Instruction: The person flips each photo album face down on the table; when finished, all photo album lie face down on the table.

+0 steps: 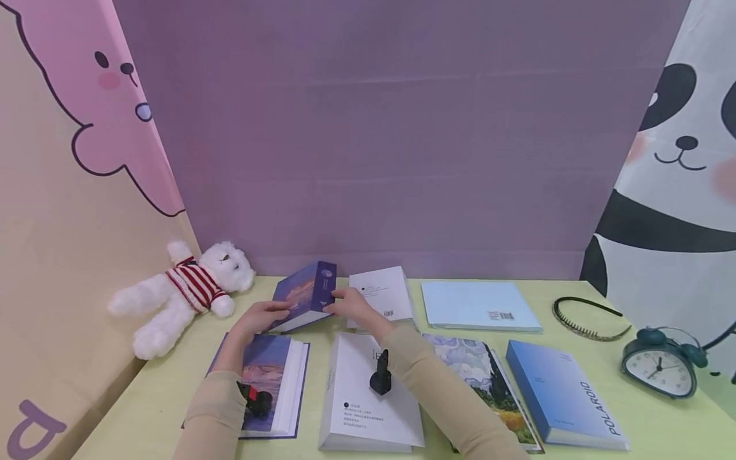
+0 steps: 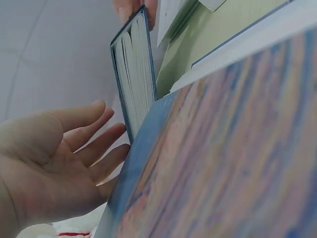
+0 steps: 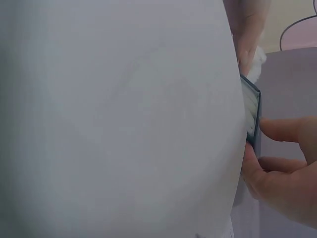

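Observation:
A thick purple-blue book with a desert landscape on its cover stands tilted at the back left of the table, its dark spine raised on the right. My right hand pinches it by the spine side; in the right wrist view the thumb and fingers of that hand are on either side of the book's edge. My left hand is at the book's left side. Seen from the left wrist, its fingers are spread and loosely bent, fingertips right at the cover beside the page block.
Nearest the arms lie a landscape-covered book and a thick white book. Behind is another white book. Rightward are a pale blue book, a painting-covered book, a POLAROID book, a headband and an alarm clock. A teddy bear lies left.

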Demonstrator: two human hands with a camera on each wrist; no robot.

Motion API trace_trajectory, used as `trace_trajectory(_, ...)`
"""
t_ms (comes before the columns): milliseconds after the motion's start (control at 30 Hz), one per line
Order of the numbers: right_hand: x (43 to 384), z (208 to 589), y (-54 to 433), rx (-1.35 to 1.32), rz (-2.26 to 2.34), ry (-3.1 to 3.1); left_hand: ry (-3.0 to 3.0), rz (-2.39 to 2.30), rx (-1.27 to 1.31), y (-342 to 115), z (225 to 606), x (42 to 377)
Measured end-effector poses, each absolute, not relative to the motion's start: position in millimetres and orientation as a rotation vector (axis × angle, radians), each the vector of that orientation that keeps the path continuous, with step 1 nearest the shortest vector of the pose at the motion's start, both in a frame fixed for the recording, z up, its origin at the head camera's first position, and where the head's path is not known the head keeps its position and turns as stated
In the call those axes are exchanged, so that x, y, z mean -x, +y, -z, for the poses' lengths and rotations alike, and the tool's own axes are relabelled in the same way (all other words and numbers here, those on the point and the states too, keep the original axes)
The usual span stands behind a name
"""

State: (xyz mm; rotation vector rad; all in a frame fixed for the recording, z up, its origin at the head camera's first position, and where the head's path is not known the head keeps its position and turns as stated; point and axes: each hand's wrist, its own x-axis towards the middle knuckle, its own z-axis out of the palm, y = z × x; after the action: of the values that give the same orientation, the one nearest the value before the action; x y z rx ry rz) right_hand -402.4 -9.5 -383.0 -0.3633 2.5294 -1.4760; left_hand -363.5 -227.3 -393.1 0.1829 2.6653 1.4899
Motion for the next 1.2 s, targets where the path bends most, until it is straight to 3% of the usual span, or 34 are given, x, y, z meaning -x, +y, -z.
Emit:
trace_trajectory(600, 398.7, 392.5, -4.4, 0.478, 1.121, 2.516, 2.623, -1.394, -0.146, -226.1, 395.4, 359.2)
trace_trajectory(1200, 399.3, 388.3, -4.8, 0.527, 1.131, 2.357, 2.650, -1.382, -0.122, -226.3, 387.8, 358.7)
